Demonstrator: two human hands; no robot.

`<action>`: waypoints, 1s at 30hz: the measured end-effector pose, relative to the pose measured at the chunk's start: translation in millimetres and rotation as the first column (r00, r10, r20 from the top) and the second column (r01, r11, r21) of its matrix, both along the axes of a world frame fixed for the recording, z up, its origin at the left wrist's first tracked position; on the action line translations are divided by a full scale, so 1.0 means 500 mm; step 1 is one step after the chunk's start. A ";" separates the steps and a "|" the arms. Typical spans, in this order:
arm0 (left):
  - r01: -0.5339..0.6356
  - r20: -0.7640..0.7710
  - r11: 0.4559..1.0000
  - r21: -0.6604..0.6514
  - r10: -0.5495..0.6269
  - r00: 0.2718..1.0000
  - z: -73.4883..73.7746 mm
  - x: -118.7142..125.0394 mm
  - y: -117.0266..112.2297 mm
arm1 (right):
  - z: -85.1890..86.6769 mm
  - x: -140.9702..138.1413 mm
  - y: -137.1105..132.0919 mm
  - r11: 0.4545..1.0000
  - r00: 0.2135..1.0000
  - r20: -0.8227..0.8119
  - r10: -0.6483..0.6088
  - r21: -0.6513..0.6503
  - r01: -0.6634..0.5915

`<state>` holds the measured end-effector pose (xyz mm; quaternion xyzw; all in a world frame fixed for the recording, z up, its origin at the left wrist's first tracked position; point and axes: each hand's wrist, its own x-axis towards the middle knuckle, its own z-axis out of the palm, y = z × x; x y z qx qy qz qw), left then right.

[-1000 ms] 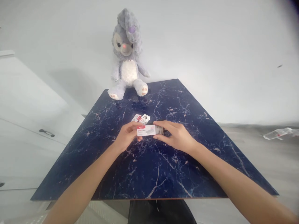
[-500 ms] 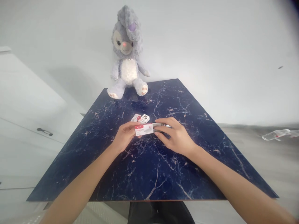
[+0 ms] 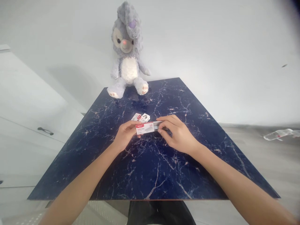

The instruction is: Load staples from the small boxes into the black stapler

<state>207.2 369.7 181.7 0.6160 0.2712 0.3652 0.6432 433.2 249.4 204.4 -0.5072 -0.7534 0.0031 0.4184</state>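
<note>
My left hand (image 3: 125, 135) grips the left end of a small white and red staple box (image 3: 145, 128), thumb on top and fingers behind and below. It is held above the table, printed face toward me. At its right end my right hand (image 3: 177, 132) has thumb and fingers pinched on a grey strip of staples (image 3: 156, 127), partly hidden by the fingers and the box's open end. Just behind lie a second red and white box (image 3: 136, 117) and a white box with a dark picture (image 3: 145, 117), both partly covered by the held box.
A grey plush toy (image 3: 129, 70) sits at the back edge of the dark blue marbled table (image 3: 150, 175), against the wall. A white cabinet (image 3: 28, 131) stands on the left. Clear plastic packaging (image 3: 278, 134) lies on the floor at the right.
My right fingers have closed in toward the box's right end, and the metallic glint behind them is no longer visible. My left hand keeps its hold; the box has tilted slightly.
</note>
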 end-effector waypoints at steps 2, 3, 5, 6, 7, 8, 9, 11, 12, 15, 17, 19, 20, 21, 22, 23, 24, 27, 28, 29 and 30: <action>-0.041 0.004 0.999 -0.014 0.041 0.999 0.001 -0.001 0.004 | 0.001 0.010 0.002 0.997 0.998 -0.021 -0.052 0.050 0.053; -0.063 0.017 0.998 -0.026 0.063 0.998 0.001 -0.001 0.006 | 0.002 0.015 0.003 0.994 0.995 -0.047 -0.084 0.068 0.087; -0.095 0.051 0.994 -0.061 0.098 0.994 0.000 -0.002 0.012 | 0.004 0.024 0.004 0.983 0.976 -0.148 -0.158 0.068 0.169; -0.104 0.069 0.991 -0.082 0.110 0.992 0.000 -0.003 0.014 | 0.005 0.028 0.004 0.976 0.956 -0.220 -0.195 0.047 0.210; -0.107 0.085 0.989 -0.103 0.115 0.990 -0.001 -0.003 0.017 | 0.005 0.031 0.004 0.969 0.926 -0.298 -0.231 0.014 0.246; -0.103 0.101 0.987 -0.122 0.115 0.988 -0.002 -0.004 0.019 | 0.004 0.035 0.004 0.962 0.891 -0.371 -0.262 -0.025 0.272; -0.094 0.119 0.986 -0.137 0.110 0.987 -0.003 -0.005 0.021 | 0.003 0.037 0.006 0.956 0.855 -0.433 -0.286 -0.065 0.286; -0.059 0.162 0.985 -0.162 0.085 0.983 -0.003 -0.007 0.022 | 0.001 0.040 0.009 0.950 0.799 -0.516 -0.308 -0.127 0.284; -0.031 0.180 0.984 -0.175 0.063 0.982 -0.002 -0.009 0.021 | 0.000 0.041 0.011 0.951 0.781 -0.544 -0.308 -0.152 0.269; 0.069 0.193 0.978 -0.197 -0.030 0.981 0.003 -0.012 0.015 | -0.004 0.035 0.016 0.960 0.755 -0.595 -0.274 -0.218 0.177; 0.142 0.184 0.969 -0.200 -0.105 0.977 0.007 -0.012 0.008 | -0.007 0.027 0.017 0.963 0.752 -0.615 -0.236 -0.251 0.097; 0.199 0.173 0.962 -0.189 -0.167 0.971 0.010 -0.010 -0.001 | -0.010 0.017 0.017 0.963 0.751 -0.627 -0.204 -0.266 0.040; 0.219 0.163 0.959 -0.177 -0.191 0.968 0.011 -0.008 -0.005 | -0.011 0.012 0.016 0.963 0.752 -0.631 -0.193 -0.269 0.021; 0.233 0.149 0.959 -0.160 -0.210 0.966 0.012 -0.006 -0.010 | -0.013 0.009 0.015 0.962 0.753 -0.631 -0.184 -0.275 0.005; 0.240 0.132 0.960 -0.142 -0.222 0.966 0.013 -0.004 -0.014 | -0.015 0.006 0.015 0.959 0.756 -0.630 -0.177 -0.283 -0.012; 0.245 0.117 0.961 -0.126 -0.230 0.966 0.013 -0.003 -0.018 | -0.016 0.004 0.014 0.956 0.758 -0.630 -0.170 -0.292 -0.029; 0.247 0.108 0.962 -0.116 -0.235 0.966 0.013 -0.002 -0.022 | -0.018 0.003 0.013 0.953 0.760 -0.630 -0.162 -0.301 -0.045; 0.230 0.118 0.967 -0.112 -0.217 0.969 0.013 0.000 -0.028 | -0.020 0.003 0.012 0.951 0.775 -0.615 -0.149 -0.304 -0.059; 0.224 0.123 0.968 -0.115 -0.210 0.970 0.012 0.000 -0.029 | -0.019 0.003 0.012 0.954 0.791 -0.594 -0.147 -0.297 -0.045; 0.220 0.124 0.969 -0.117 -0.205 0.971 0.011 0.000 -0.029 | -0.018 0.003 0.011 0.958 0.815 -0.561 -0.147 -0.286 -0.024; 0.218 0.120 0.969 -0.118 -0.204 0.972 0.009 0.000 -0.030 | -0.017 0.002 0.011 0.962 0.845 -0.515 -0.145 -0.272 -0.001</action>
